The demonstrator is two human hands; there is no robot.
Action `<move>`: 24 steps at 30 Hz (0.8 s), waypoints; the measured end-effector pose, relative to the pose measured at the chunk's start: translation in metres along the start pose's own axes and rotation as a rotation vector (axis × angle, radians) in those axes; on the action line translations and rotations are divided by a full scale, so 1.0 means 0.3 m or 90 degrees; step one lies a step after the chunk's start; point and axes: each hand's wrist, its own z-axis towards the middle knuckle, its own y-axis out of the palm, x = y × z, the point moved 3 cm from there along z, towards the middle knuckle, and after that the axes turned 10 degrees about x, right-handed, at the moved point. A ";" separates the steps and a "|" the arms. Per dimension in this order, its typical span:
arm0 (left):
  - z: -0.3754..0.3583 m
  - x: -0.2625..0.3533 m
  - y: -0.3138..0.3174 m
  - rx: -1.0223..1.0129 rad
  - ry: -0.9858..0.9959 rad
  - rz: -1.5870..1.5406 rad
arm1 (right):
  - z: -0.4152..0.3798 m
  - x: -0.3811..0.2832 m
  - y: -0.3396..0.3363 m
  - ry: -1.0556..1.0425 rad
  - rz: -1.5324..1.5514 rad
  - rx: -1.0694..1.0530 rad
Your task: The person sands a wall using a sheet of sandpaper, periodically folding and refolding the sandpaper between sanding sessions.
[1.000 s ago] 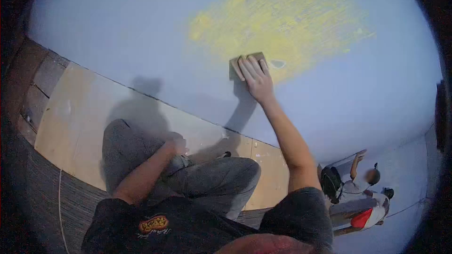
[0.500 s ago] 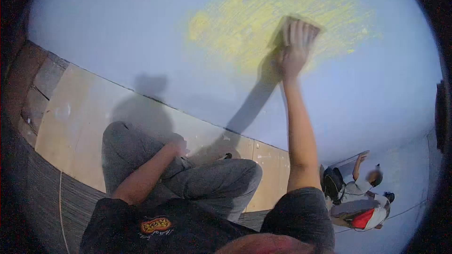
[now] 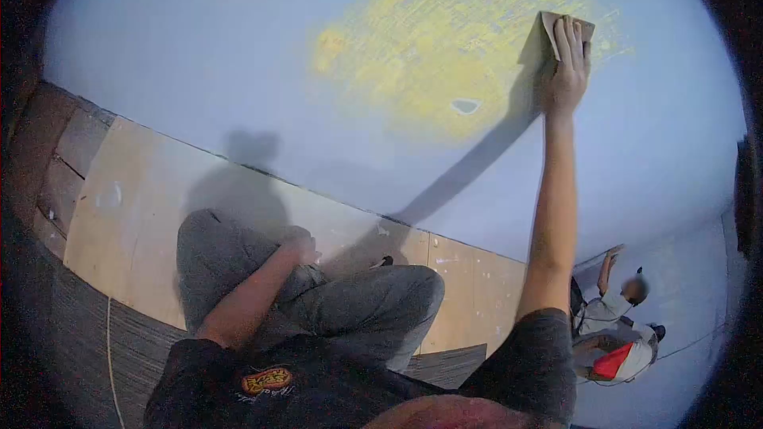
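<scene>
My right hand [image 3: 568,71] is pressed against the pale wall [image 3: 199,56], arm stretched up. Under its fingers is a brown folded sheet that looks like sandpaper [image 3: 586,30], at the right side of a scratched yellow patch [image 3: 429,40]. A small whitish spot [image 3: 465,106] shows low in that patch. My left hand [image 3: 300,246] rests on my bent leg [image 3: 366,302], its fingers curled in; nothing can be seen in it, though the inner side is hidden.
Light wooden boards [image 3: 151,214] run along the foot of the wall, beside a dark ribbed floor [image 3: 159,349] with a thin cable [image 3: 111,357]. Two people work low at the right: one person [image 3: 608,306] has an arm raised to the wall, another [image 3: 632,361] is just below.
My right hand has slid up and to the right across the yellow patch with the sandpaper, uncovering the whitish spot. My left hand stays on the leg.
</scene>
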 end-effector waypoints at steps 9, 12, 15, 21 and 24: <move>-0.128 0.087 -0.172 0.055 0.042 0.119 | -0.515 -0.609 0.093 -0.130 0.158 -0.326; -0.001 -0.036 0.022 0.062 0.102 0.159 | -0.394 -0.491 0.058 -0.275 0.147 -0.351; -0.053 0.009 -0.063 0.063 0.008 0.151 | -0.216 -0.214 0.043 -0.221 0.046 -0.263; -0.081 0.055 -0.132 0.092 0.047 0.170 | -0.047 -0.028 -0.010 0.272 0.026 0.152; -0.037 0.023 -0.050 0.116 0.027 0.181 | -0.324 -0.344 0.135 0.188 -0.007 0.024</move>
